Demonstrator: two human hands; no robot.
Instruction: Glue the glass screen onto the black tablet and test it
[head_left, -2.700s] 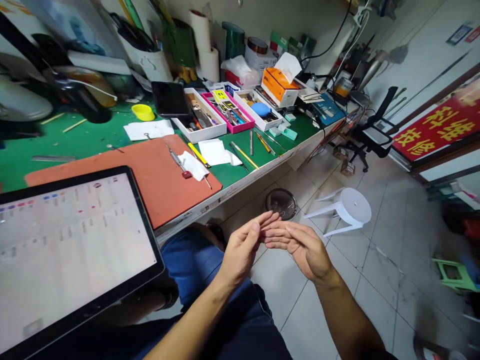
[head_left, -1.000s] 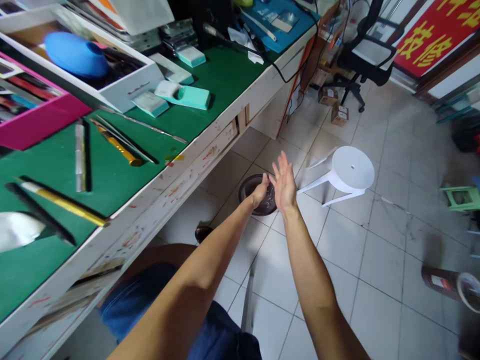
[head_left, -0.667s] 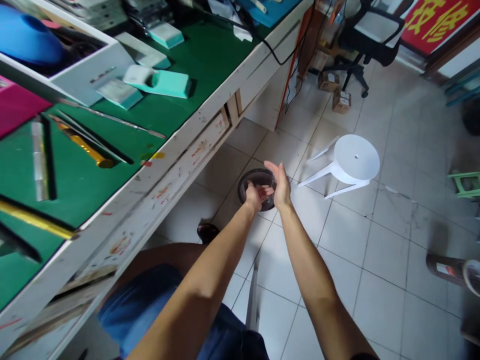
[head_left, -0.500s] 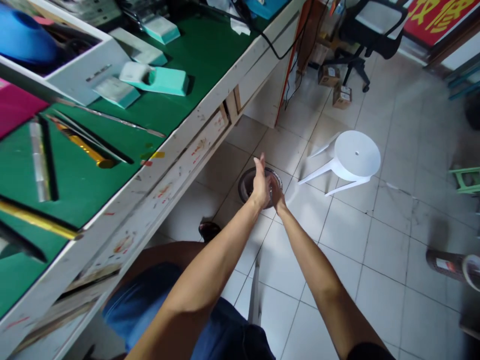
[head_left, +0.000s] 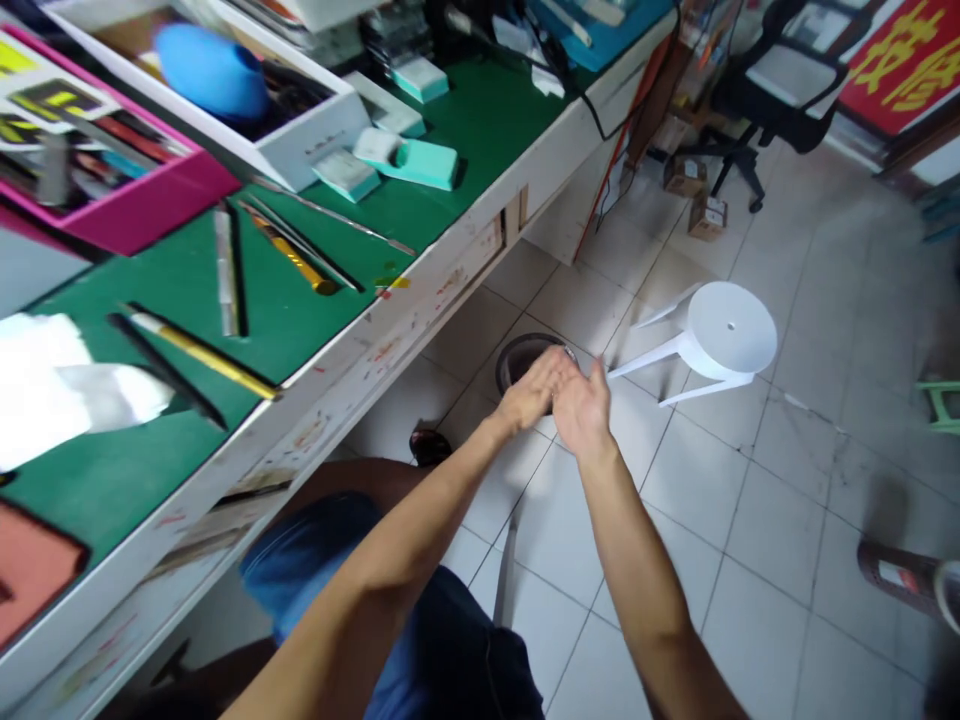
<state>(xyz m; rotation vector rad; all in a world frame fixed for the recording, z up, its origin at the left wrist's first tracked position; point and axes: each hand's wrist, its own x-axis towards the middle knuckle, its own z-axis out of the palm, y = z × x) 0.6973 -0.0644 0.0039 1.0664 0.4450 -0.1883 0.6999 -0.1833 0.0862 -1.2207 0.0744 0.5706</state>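
My left hand (head_left: 529, 395) lies across my right hand (head_left: 583, 408), its fingers stretched out against the right palm. The right hand is turned palm up, its thumb standing out to the side. Nothing shows between the two hands, though where they overlap is hidden. Both are held out above the floor, over a dark round bin (head_left: 512, 354) that they partly cover. To the left runs a workbench with a green top (head_left: 315, 310), apart from the hands.
On the bench lie a yellow-handled tool (head_left: 292, 255), a yellow pen-like tool (head_left: 202, 350), teal-and-white blocks (head_left: 420, 163), a white box (head_left: 315, 130) and a pink tray (head_left: 169, 210). A white stool (head_left: 731, 330) stands right of the hands; an office chair (head_left: 787, 90) is farther back.
My hands have rubbed across each other: the left now lies over the right, which has turned palm up. The view has shifted, showing more of the bench's left side.
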